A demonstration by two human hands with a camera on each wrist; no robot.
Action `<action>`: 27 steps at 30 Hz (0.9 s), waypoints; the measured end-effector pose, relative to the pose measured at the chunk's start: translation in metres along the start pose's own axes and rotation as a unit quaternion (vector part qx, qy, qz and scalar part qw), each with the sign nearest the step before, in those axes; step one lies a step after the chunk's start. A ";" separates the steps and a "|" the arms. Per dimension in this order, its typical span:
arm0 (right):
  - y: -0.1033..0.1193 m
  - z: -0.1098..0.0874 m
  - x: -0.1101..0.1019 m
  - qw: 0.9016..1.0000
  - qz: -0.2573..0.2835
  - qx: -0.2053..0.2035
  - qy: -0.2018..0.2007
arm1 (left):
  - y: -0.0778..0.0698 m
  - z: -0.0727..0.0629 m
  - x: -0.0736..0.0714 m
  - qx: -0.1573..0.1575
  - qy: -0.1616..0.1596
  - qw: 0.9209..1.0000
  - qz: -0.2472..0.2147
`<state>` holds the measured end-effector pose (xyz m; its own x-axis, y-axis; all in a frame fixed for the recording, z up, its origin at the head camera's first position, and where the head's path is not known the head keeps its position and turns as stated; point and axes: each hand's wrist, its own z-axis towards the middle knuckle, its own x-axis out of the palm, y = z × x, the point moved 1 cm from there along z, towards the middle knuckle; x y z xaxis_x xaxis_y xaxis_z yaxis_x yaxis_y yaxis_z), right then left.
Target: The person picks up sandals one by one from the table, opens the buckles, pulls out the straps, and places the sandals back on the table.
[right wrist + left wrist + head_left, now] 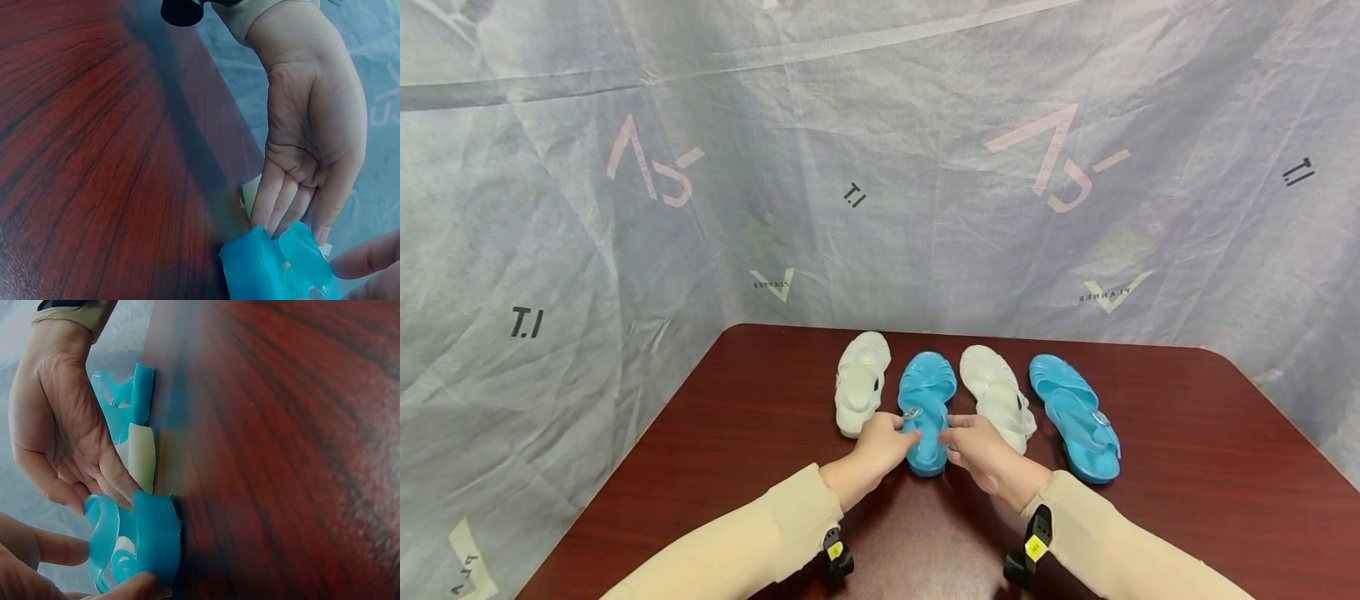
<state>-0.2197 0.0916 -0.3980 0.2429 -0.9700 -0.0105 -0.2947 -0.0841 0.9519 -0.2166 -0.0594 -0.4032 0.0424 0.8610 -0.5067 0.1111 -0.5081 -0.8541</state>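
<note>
Both hands are at the second sandal from the left, a blue jelly sandal (928, 375) lying toe away on the table. On its left side, my left hand (878, 443) holds the heel strap, with the thumb over the edge and fingers along the sole. My right hand (983, 452) holds the opposite side, thumb by the strap and fingers against the sole in the right wrist view. A white sandal (863, 358) lies to the left. Another white sandal (988, 373) is partly behind my right hand, and a second blue sandal (1088, 442) lies at the far right.
The dark red wooden table (730, 400) has rounded far corners. A grey printed cloth (880, 233) hangs behind it and along its sides. Each wrist wears a black strapped camera, one (837, 552) on the left and one (1030, 546) on the right.
</note>
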 end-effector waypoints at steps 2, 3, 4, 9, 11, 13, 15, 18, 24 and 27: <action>0.001 0.000 0.000 1.000 -0.001 0.002 0.000 | 0.000 0.000 0.000 0.001 0.000 1.000 0.003; 0.001 0.001 0.000 1.000 0.000 0.002 0.000 | 0.000 0.000 0.000 0.002 -0.001 1.000 0.004; 0.001 0.001 0.000 1.000 0.000 0.003 0.001 | 0.000 0.000 0.000 0.004 -0.002 1.000 0.007; 0.003 0.003 -0.001 1.000 0.003 0.006 0.002 | 0.000 0.003 0.001 0.015 -0.007 1.000 0.018; 0.004 0.004 -0.002 1.000 0.003 0.008 0.004 | 0.000 0.004 0.002 0.017 -0.008 1.000 0.023; 0.004 0.005 -0.002 1.000 0.003 0.010 0.004 | 0.000 0.005 0.002 0.016 -0.008 1.000 0.025; 0.004 0.005 -0.002 1.000 0.001 0.010 0.005 | 0.000 0.006 0.003 0.016 -0.010 1.000 0.023; 0.004 0.006 -0.003 1.000 0.000 0.004 0.007 | 0.000 0.008 0.003 0.016 -0.012 1.000 0.019; 0.005 0.009 -0.004 1.000 0.002 -0.002 0.009 | -0.002 0.010 0.004 0.014 -0.016 0.999 0.027; 0.004 0.010 -0.004 1.000 0.004 0.001 0.008 | -0.002 0.011 0.004 0.015 -0.019 0.999 0.037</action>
<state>-0.2314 0.0923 -0.3974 0.2551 -0.9669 0.0010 -0.2980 -0.0776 0.9514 -0.2279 -0.0553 -0.4045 0.0126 0.8197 -0.5727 0.0792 -0.5717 -0.8166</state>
